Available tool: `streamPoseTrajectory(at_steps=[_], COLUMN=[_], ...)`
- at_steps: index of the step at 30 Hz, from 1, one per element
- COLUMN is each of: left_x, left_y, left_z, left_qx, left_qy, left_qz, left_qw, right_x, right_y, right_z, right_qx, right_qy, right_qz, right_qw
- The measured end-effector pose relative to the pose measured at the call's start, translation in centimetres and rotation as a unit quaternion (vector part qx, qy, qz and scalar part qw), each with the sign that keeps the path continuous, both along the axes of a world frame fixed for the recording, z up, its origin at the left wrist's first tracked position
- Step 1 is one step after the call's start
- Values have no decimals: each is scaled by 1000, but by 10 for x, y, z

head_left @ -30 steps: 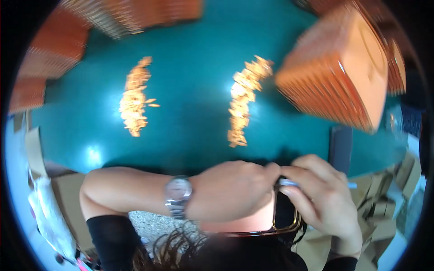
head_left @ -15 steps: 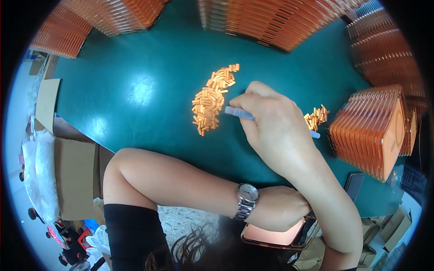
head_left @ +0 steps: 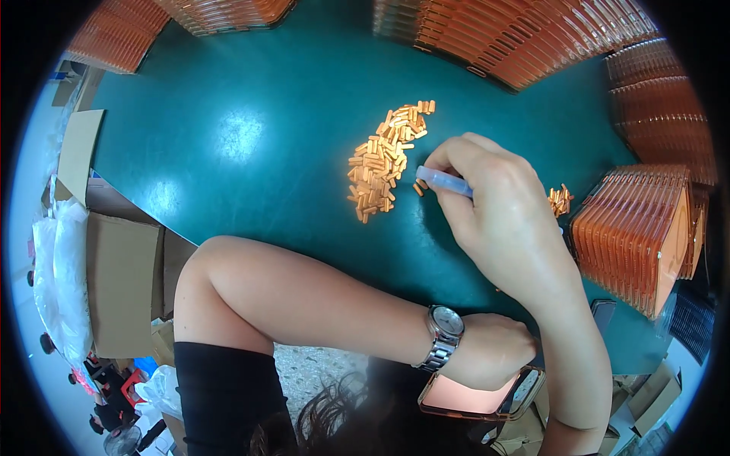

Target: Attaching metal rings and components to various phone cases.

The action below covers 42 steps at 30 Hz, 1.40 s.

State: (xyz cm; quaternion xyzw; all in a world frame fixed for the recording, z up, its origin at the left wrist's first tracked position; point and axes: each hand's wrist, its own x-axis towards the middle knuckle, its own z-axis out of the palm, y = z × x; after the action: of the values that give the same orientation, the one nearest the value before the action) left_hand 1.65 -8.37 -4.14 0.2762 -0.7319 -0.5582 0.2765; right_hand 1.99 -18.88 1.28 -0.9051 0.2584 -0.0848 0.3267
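My right hand [head_left: 506, 205] is closed around a pale blue, translucent pen-like stick [head_left: 447, 182]. Its fingertips are beside a couple of small orange-copper bars [head_left: 420, 187], just right of a heap of such bars [head_left: 376, 171] on the green table [head_left: 289, 121]. My left hand [head_left: 494, 349], with a silver watch [head_left: 446, 322] at the wrist, is curled in front of me below the right forearm. Under it is a dark-rimmed, pinkish phone case [head_left: 465, 397], apparently gripped at its right end. The left fingertips are hidden.
A smaller group of bars [head_left: 560, 200] lies right of my right hand. Stacked orange translucent cases [head_left: 631, 235] stand at the right, with more stacks [head_left: 502, 45] along the far edge. A dark flat object [head_left: 603, 311] lies near the right edge. Cardboard boxes [head_left: 125, 285] stand at the left.
The view has shifted, so the table things appear farther right. A couple of bars now show by my right fingertips. The stick's rear end no longer shows. Both hands keep their hold.
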Motion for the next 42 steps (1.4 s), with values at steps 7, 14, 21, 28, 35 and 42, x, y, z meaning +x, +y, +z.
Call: streamPoseTrajectory(at_steps=[7, 14, 21, 28, 35, 42], left_x=[0, 9, 19, 20, 19, 16], left_y=[7, 15, -8, -10, -10, -3], left_z=[0, 7, 29, 35, 39, 34], left_qx=[27, -23, 33, 238, 250, 170], left_qy=[56, 160, -9, -19, -32, -26], left_qz=[54, 129, 26, 42, 48, 81], left_qw=[997, 978, 999, 970, 967, 982], right_x=[5, -31, -194, -224, -217, -213], right_y=[10, 20, 27, 37, 40, 49], right_z=[1, 27, 64, 55, 51, 47], right_qx=[-39, -46, 4, 37, -1, -3], right_qy=[67, -28, -9, 62, 119, 137], right_qz=[6, 17, -68, 2, 72, 21], right_qw=[997, 998, 998, 997, 990, 990])
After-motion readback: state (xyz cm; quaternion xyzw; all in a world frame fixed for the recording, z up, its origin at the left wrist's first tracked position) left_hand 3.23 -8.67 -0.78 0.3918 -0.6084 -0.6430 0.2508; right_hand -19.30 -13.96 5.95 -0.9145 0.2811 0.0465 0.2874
